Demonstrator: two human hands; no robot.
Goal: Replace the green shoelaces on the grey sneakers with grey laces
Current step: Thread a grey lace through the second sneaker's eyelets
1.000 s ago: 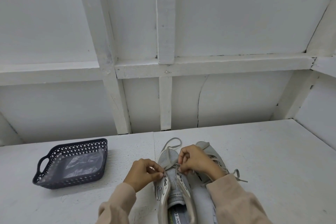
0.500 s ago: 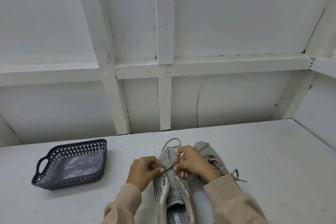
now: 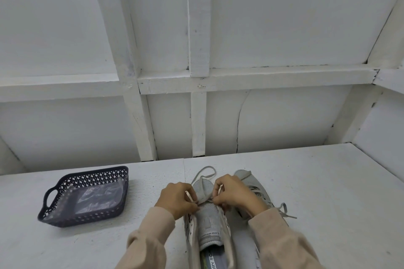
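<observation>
Two grey sneakers stand side by side at the near edge of the white table. The left sneaker [image 3: 207, 225] has its tongue showing and a grey lace [image 3: 203, 173] looping past its toe. My left hand [image 3: 177, 201] pinches one part of that lace at the left eyelets. My right hand [image 3: 234, 194] pinches another part at the right eyelets. The right sneaker [image 3: 251, 183] lies behind my right hand, partly hidden, with a grey lace end [image 3: 284, 209] trailing off to its right. No green lace shows.
A dark perforated basket [image 3: 54, 196] with a handle sits on the table to the left, holding a clear plastic bag [image 3: 96, 199]. White wall panels and beams rise behind the table, and a side wall closes in at the right.
Both hands have moved slightly toward the toe of the left sneaker while still holding the lace. The loop beyond the toe has shifted a little.
</observation>
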